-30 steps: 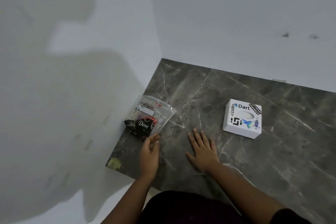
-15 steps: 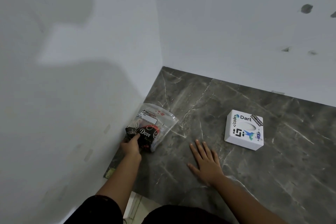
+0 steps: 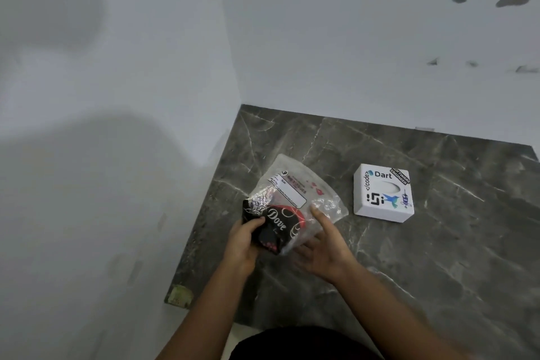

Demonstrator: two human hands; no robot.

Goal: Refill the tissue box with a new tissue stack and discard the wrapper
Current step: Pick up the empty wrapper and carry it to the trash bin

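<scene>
A clear plastic tissue pack (image 3: pixel 295 196) with a white label and a black and red "Dove" print lies on the dark marble counter (image 3: pixel 409 257). My left hand (image 3: pixel 242 242) grips the pack's near left, black end. My right hand (image 3: pixel 324 251) touches the pack's right side with fingers spread, index finger on the crinkled plastic. A white square tissue box (image 3: pixel 382 193) with stickers and an oval top slot stands to the right of the pack, apart from both hands.
White walls meet at the counter's far left corner. The counter's left edge runs along the wall, with a small yellowish tape patch (image 3: pixel 181 295) at the near left corner. The near edge is just in front of my body.
My left hand has taken hold of the pack and pulled it away from the wall toward the middle. My right hand has lifted off the counter and come onto the pack.
</scene>
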